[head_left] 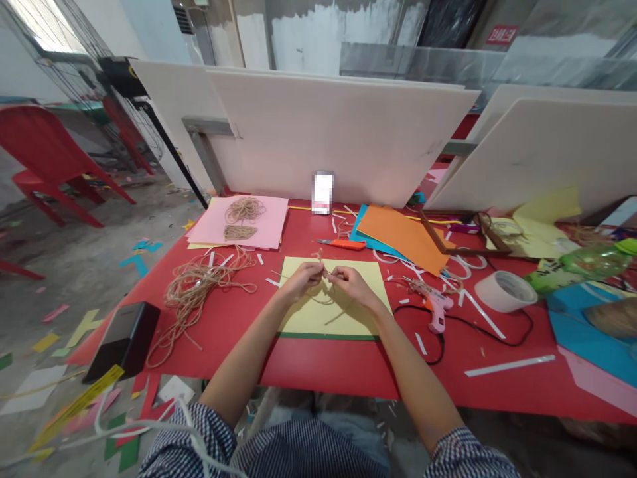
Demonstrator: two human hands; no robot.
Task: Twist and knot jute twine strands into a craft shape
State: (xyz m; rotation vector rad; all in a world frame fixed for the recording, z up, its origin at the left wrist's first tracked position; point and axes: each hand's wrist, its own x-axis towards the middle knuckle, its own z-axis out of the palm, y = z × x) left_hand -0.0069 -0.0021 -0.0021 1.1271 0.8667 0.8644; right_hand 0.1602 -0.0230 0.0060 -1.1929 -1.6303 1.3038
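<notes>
Both my hands are close together above a pale yellow sheet of paper (298, 318), which lies on a green one. My left hand (304, 279) pinches a piece of brown twine (320, 255), part of which sticks up above the fingers. From the right, my right hand (348, 284) grips the same twine between thumb and fingertips. Loose strands of it hang over the yellow paper. Whether the twine is knotted is hidden by the fingers. A loose heap of brown twine (192, 292) lies to the left on the red table.
Pink paper (204, 229) bears a twine coil (246, 210). An orange-handled cutter (348, 244) lies behind my hands. To the right are orange paper (398, 232), a pink glue gun (438, 311), a tape roll (505, 292) and a green bottle (587, 264). A black box (124, 338) stands left.
</notes>
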